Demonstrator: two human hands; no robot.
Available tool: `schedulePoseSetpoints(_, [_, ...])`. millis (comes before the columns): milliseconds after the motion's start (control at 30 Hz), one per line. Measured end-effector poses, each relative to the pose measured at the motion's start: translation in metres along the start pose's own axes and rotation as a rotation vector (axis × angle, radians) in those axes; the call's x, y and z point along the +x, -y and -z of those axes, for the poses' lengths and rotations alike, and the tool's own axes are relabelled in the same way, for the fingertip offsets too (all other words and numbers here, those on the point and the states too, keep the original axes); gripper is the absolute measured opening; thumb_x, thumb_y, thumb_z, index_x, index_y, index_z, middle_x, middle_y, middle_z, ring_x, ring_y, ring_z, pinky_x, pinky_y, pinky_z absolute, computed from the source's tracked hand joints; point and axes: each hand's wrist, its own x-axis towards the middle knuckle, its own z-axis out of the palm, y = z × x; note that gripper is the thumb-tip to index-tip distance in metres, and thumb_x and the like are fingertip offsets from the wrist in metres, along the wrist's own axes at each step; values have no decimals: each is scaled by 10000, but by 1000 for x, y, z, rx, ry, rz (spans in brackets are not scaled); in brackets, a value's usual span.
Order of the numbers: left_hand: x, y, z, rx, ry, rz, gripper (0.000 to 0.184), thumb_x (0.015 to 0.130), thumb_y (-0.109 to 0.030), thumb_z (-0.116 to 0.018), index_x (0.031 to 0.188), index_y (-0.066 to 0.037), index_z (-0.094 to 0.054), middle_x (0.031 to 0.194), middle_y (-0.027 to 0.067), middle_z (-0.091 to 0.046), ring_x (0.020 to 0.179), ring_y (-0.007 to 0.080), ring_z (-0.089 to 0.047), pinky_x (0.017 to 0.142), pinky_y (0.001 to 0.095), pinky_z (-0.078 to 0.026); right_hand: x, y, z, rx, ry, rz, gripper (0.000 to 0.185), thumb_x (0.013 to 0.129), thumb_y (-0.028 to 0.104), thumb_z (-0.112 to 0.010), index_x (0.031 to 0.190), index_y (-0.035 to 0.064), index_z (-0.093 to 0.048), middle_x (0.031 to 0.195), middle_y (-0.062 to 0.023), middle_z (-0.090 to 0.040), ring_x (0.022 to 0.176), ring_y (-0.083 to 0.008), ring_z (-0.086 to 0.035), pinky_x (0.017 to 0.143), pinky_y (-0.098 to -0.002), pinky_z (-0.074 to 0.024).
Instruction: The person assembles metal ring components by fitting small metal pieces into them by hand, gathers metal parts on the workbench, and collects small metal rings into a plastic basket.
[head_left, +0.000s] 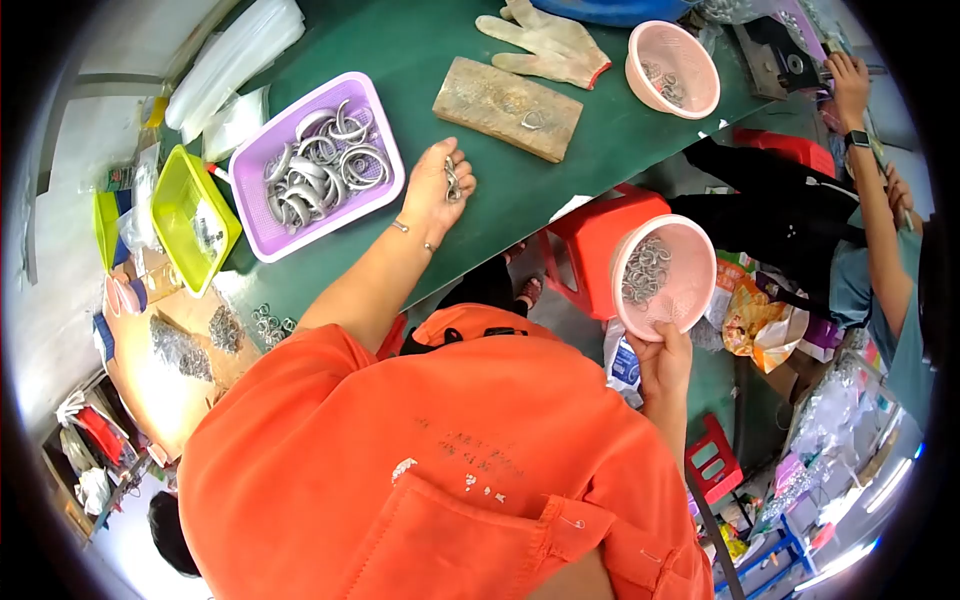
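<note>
Table (pixel 400 50) with a green top, seen from above a person in an orange shirt (pixel 400 410), whose two hands are well apart. The left hand (pixel 432 190), over the table close to its front edge, is curled around a few small metal pieces (pixel 453 183). The right hand (pixel 662 362), out beyond the front edge, grips the rim of a pink bowl (pixel 692 275); the bowl is tilted, and its small rings (pixel 645 272) are gathered against one side. A red stool (pixel 592 250) stands next to the bowl in the view, below table height. On the table, a purple basket (pixel 385 140) of curved metal parts (pixel 308 182) lies to the left of the left hand; a wooden block (pixel 480 100) bearing one loose ring (pixel 532 121) lies beyond it, and a second bowl (pixel 692 62) sits by the front edge, towards the right. Chief hazard: the tilted bowl depends on a one-sided grip with no table beneath it, so a turn of the wrist or a knock could spill its rings to the floor. Loosened left fingers could likewise drop pieces over the nearby edge, and a brushing sleeve could dislodge parts heaped at the basket's rim.
</note>
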Motion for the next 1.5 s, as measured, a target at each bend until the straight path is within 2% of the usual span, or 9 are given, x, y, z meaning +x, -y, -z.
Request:
schedulePoseSetpoints(167, [-11, -4, -4, -396, 256, 316, 162, 808, -154, -598, 758, -64, -473, 743, 61, -481, 613, 149, -460, 515, 259, -384, -1, -6, 5, 11, -3, -41, 432, 818, 35, -435, 1232, -66, -365, 1110, -205, -548, 884, -307, -637, 635, -385, -589])
schedulePoseSetpoints(233, [-24, -4, -27, -236, -125, 241, 151, 821, -173, -590, 771, -51, -516, 790, 95, -542, 706, 181, -541, 560, 280, -433, -1, -8, 3, 9, -2, -50, 435, 817, 37, -432, 1236, -60, -364, 1119, -203, -543, 903, -314, -630, 647, -398, -583])
schedulePoseSetpoints(300, [11, -4, 22, 166, 106, 257, 203, 832, -234, -614, 784, -39, -587, 785, 85, -584, 757, 206, -583, 597, 322, -466, -3, -9, 4, 15, -38, -44, 438, 816, 39, -429, 1239, -54, -364, 1128, -202, -538, 921, -321, -623, 660, -412, -576])
schedulePoseSetpoints(367, [12, 15, 13, 1267, -191, -315, 210, 804, -243, -665, 788, -46, -594, 758, 79, -581, 684, 222, -569, 552, 311, -440, -5, -10, 2, 3, -42, -30, 439, 815, 51, -455, 1223, -88, -374, 1107, -219, -553, 883, -321, -635, 675, -402, -579])
schedulePoseSetpoints(433, [25, 21, 38, 1746, 232, -1152, 203, 750, -237, -717, 804, -72, -611, 820, 75, -579, 751, 244, -554, 636, 335, -429, -11, -7, -3, -10, -54, 19, 457, 812, 45, -427, 1256, -38, -357, 1148, -177, -533, 948, -318, -608, 695, -435, -560])
schedulePoseSetpoints(500, [14, 27, 31, 1978, 340, -1321, 216, 704, -236, -743, 832, -105, -628, 939, 61, -567, 890, 264, -525, 773, 373, -397, -16, -6, -1, 38, -68, 29, 445, 816, 38, -417, 1252, -32, -361, 1158, -172, -525, 942, -315, -611, 690, -420, -565])
schedulePoseSetpoints(967, [-34, 42, -21, 1919, 766, -1349, 297, 749, -106, -642, 1030, -55, -560, 1120, 116, -540, 1054, 297, -491, 922, 398, -312, -91, -39, 62, 329, -365, 382, 410, 851, 24, -390, 1254, -45, -367, 1126, -178, -549, 882, -293, -637, 671, -390, -576])
schedulePoseSetpoints(1100, [-47, 90, -55, 1700, 1112, -1178, 305, 734, -62, -626, 1023, -27, -534, 1041, 152, -556, 983, 327, -517, 878, 400, -382, -119, -76, 91, 389, -416, 423, 395, 886, 87, -454, 1257, -35, -397, 1120, -145, -551, 952, -276, -604, 759, -439, -534])
schedulePoseSetpoints(1500, [-151, 200, -26, 1618, 1413, -683, 274, 765, -8, -604, 1025, -13, -518, 920, 123, -545, 804, 246, -599, 710, 306, -509, -267, -231, 180, 746, -783, 615, 508, 709, 41, -448, 1217, 13, -455, 1129, -141, -533, 981, -279, -568, 749, -452, -516])
